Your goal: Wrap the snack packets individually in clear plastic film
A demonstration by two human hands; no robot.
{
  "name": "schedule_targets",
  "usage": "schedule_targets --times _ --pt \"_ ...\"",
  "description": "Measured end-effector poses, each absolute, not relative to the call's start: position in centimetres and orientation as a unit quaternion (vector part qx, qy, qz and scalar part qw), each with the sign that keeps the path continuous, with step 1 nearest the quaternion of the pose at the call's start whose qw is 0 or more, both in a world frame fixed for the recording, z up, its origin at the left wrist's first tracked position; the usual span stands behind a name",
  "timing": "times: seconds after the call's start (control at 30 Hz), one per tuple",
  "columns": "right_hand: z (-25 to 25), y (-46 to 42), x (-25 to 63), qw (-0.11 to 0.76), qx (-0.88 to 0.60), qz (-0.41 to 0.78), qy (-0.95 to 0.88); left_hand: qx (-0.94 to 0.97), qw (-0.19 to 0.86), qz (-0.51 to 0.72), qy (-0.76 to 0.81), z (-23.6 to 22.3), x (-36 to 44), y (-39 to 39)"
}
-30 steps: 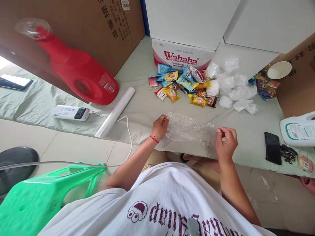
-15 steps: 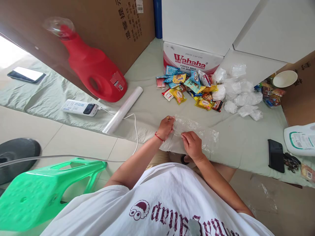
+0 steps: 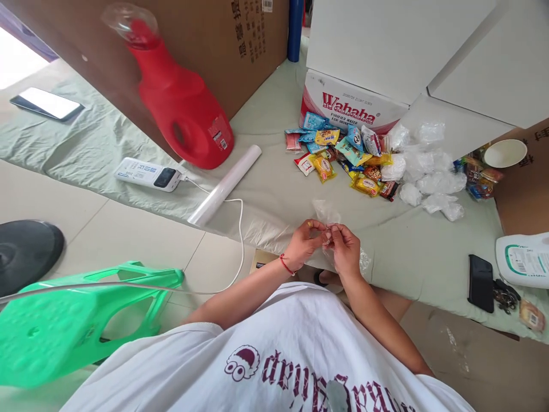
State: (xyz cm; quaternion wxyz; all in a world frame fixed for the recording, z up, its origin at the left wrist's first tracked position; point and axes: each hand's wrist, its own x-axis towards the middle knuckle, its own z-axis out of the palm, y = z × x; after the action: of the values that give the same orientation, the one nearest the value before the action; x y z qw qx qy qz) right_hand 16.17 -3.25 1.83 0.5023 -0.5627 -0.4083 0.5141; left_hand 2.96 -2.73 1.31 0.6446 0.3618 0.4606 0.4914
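Note:
My left hand (image 3: 305, 243) and my right hand (image 3: 345, 249) meet in front of my chest, both pinched shut on a clear plastic bag (image 3: 326, 213). The bag is crumpled between the fingers; a bit sticks up above them and a bit hangs below my right hand. A red string circles my left wrist. Beyond the hands lies a heap of coloured snack packets (image 3: 338, 157) on a pale green sheet (image 3: 266, 194), with several filled clear bags (image 3: 424, 171) to its right.
A red jug (image 3: 180, 103), a power bank (image 3: 148, 173) with cable and a roll of clear film (image 3: 225, 185) lie at left. A Wahaha carton (image 3: 349, 106) stands behind the snacks. A black phone (image 3: 479, 276), keys and a white jug (image 3: 523, 260) sit at right. A green stool (image 3: 77, 320) is at lower left.
My right hand moved left along the stretched bag to meet my left hand. The bag went from spread wide to bunched up between both hands. The camera view shifted a little.

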Motion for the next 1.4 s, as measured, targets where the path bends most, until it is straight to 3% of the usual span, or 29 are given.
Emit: schedule_targets --times 0.23,0.5,0.63,0.73,0.83,0.93,1.1,1.4 --pt "2.6 -3.4 16.4 0.494 -0.561 0.515 -0.418 0.369 0.599 0.528 0.475 1.1 2.8 -1.7" --pt "2.9 -3.3 16.7 0.494 -0.585 0.49 -0.416 0.326 0.622 0.53 0.476 1.3 2.9 -1.4" --pt "3.1 -3.6 17.5 0.474 -0.61 0.327 -0.544 0.348 0.588 0.548 0.483 2.0 2.9 -1.8" --pt "3.3 -3.6 17.6 0.438 -0.596 0.14 -0.658 0.343 0.665 0.523 0.408 2.9 3.3 -2.5" --pt "3.5 -3.6 17.4 0.384 -0.572 0.071 -0.721 0.285 0.738 0.502 0.35 3.4 4.2 -2.8" --pt "3.6 -3.7 17.4 0.362 -0.539 0.114 -0.752 0.227 0.759 0.5 0.349 3.1 4.8 -2.5" --pt "3.3 -3.7 18.5 0.44 -0.558 0.245 -0.66 0.169 0.768 0.486 0.381 2.7 4.7 -1.9" --pt "1.6 -2.7 18.0 0.498 -0.607 0.332 -0.523 0.238 0.723 0.507 0.404 2.8 6.1 -2.3"
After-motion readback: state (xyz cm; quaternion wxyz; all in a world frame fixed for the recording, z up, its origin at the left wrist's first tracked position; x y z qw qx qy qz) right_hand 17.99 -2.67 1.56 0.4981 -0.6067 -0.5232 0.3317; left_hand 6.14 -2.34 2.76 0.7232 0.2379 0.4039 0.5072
